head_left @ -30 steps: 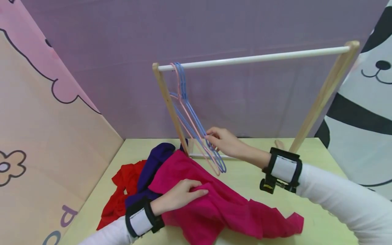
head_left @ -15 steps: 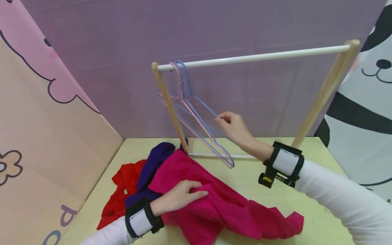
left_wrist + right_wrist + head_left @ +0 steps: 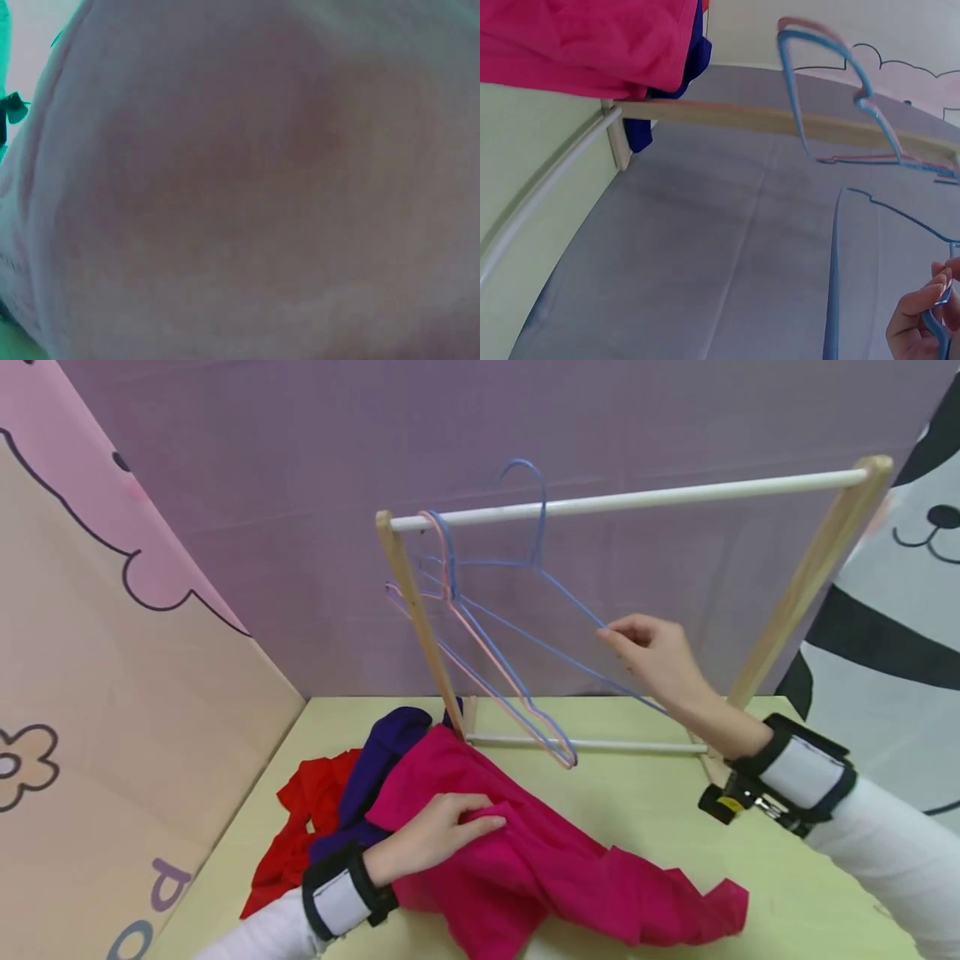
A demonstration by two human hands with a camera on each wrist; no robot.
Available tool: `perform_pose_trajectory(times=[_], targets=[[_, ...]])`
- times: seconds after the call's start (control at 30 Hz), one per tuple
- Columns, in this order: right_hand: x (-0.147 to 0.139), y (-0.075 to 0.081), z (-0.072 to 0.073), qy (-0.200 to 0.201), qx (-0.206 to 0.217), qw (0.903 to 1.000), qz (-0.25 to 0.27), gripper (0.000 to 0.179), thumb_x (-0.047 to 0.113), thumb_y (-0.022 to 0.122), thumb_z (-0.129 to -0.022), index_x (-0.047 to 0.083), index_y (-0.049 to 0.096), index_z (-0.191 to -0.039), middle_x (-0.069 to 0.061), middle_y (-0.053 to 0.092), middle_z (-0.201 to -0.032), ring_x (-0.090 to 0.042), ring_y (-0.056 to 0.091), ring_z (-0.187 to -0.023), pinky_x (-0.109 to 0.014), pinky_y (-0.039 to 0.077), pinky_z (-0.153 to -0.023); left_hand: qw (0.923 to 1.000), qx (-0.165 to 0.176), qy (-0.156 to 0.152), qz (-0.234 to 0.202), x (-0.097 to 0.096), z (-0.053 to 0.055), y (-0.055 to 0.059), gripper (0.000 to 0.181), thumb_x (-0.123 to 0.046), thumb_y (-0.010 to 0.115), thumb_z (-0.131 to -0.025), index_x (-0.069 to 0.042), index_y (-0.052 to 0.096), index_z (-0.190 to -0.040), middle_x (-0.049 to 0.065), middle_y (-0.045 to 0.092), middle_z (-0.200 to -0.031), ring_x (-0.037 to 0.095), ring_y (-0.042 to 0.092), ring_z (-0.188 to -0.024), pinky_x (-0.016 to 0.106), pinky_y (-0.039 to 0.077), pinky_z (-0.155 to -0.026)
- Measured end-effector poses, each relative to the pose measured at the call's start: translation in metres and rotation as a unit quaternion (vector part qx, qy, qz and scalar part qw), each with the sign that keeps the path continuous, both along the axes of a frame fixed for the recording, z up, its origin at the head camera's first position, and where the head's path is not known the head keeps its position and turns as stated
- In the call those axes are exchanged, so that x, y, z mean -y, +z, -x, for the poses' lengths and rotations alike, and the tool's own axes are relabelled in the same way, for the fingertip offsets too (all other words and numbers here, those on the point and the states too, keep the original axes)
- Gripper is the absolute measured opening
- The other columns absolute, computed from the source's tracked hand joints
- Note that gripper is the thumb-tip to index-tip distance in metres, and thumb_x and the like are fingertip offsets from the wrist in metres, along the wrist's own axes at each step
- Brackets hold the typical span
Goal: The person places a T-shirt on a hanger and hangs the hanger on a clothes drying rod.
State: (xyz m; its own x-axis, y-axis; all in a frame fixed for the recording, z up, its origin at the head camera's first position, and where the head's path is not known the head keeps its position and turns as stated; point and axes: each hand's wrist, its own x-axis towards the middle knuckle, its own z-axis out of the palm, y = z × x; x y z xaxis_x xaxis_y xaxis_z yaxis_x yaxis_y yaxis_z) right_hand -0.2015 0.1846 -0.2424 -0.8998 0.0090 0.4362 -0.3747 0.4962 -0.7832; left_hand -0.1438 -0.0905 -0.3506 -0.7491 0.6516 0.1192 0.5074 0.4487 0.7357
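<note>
Now, in the head view, the right hand (image 3: 663, 664) pinches the blue hanger (image 3: 572, 597), its hook lifted clear of the bar (image 3: 675, 496) where it hung moments ago, so it seems freed for use. The left hand (image 3: 431, 837) pinches the pink cloth (image 3: 555, 864) on the table (image 3: 630, 806). Left wrist: blurred, fingers unseen. Right wrist: fingertips close on that hanger, apart from the other hangers (image 3: 821, 37).

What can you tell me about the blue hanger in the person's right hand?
The blue hanger is slim, probably plastic or coated wire, with a curved hook, sloping shoulders and a long lower bar. The right hand pinches one shoulder. It hangs tilted, its hook rising above the white rail; whether they touch, I can't tell. No garment is on it.
</note>
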Motion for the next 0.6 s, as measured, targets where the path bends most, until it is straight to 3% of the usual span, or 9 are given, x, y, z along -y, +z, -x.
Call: perform_pose_trajectory(times=[0.2, 0.4, 0.6], targets=[[-0.038, -0.014, -0.019, -0.014, 0.008, 0.9999, 0.0, 0.027, 0.026, 0.058, -0.084, 0.0, 0.06, -0.091, 0.01, 0.046, -0.055, -0.007, 0.039, -0.045, -0.018, 0.032, -0.037, 0.9996, -0.025, -0.01, 0.003, 0.003, 0.002, -0.001, 0.028, -0.035, 0.051, -0.087, -0.016, 0.046, -0.068, -0.007, 0.031, -0.055, 0.004, 0.031, -0.05, 0.022, 0.031, -0.052], [-0.071, -0.034, -0.041, -0.027, 0.021, 0.9982, -0.05, 0.021, 0.025, 0.058, -0.084, 0.005, 0.061, -0.09, 0.004, 0.044, -0.052, -0.011, 0.036, -0.044, -0.028, 0.029, -0.035, 0.9987, -0.049, -0.011, -0.004, 0.006, 0.001, -0.001, 0.023, -0.033, 0.051, -0.087, -0.019, 0.048, -0.07, -0.008, 0.031, -0.055, 0.004, 0.029, -0.049, 0.021, 0.031, -0.051], [-0.097, -0.057, -0.064, -0.048, 0.01, 0.993, -0.108, 0.013, 0.021, 0.062, -0.081, 0.009, 0.066, -0.087, 0.013, 0.057, -0.063, -0.007, 0.041, -0.053, -0.025, 0.032, -0.042, 0.9969, -0.077, -0.004, -0.015, 0.01, 0.004, -0.001, 0.023, -0.03, 0.052, -0.087, -0.018, 0.046, -0.068, -0.008, 0.03, -0.056, 0.004, 0.03, -0.05, 0.021, 0.032, -0.051]])
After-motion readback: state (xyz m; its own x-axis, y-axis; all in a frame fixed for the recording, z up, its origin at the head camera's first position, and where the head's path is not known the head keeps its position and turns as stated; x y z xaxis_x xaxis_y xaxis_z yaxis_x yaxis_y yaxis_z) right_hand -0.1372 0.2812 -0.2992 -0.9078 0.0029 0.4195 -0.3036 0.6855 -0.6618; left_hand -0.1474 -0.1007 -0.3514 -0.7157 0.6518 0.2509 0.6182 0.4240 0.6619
